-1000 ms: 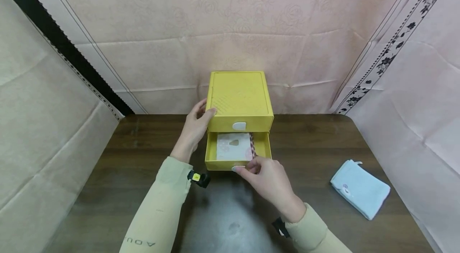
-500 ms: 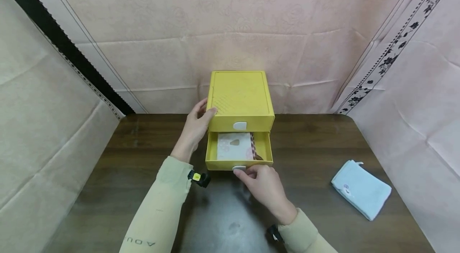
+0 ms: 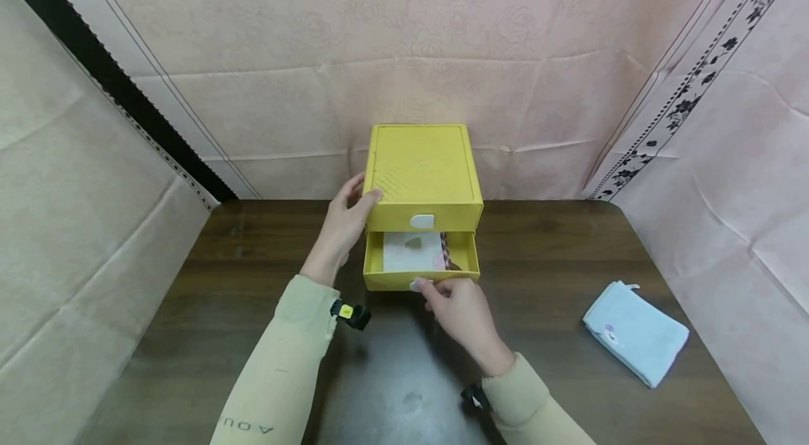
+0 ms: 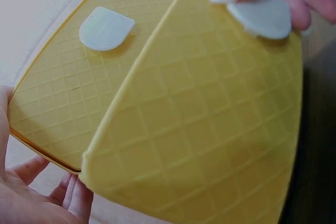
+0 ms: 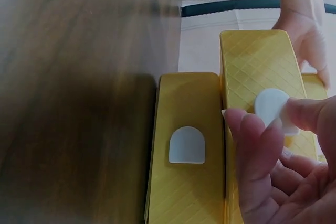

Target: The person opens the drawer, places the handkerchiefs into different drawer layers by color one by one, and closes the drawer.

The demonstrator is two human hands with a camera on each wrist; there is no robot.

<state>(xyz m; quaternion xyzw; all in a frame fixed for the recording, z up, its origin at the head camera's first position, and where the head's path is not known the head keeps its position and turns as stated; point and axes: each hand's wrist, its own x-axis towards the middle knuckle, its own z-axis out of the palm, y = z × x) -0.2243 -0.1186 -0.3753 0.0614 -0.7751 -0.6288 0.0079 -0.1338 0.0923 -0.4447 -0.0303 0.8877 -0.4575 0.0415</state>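
Observation:
A yellow drawer box (image 3: 422, 164) with white knobs stands on the table. One drawer (image 3: 379, 280) below the top one juts out toward me. Inside it lie a white patterned card-like item (image 3: 404, 255) and a dark-and-white striped strip (image 3: 445, 248). My left hand (image 3: 344, 224) steadies the box's left side, its thumb over the top front edge and its fingers along the side. My right hand (image 3: 464, 311) pinches the pulled-out drawer's white knob (image 5: 270, 106) between thumb and fingers. In the right wrist view, a lower drawer (image 5: 186, 192) sits flush beneath it, with its own knob.
A light blue zip pouch (image 3: 635, 333) lies on the right of the brown wooden table (image 3: 265, 361). Pale patterned cloth (image 3: 404, 45) hangs behind the table and at both sides.
The drawer has slid a little way back into the box, my right hand moving forward with it. Its fingers have come down from the drawer's front rim. My left hand has stayed put.

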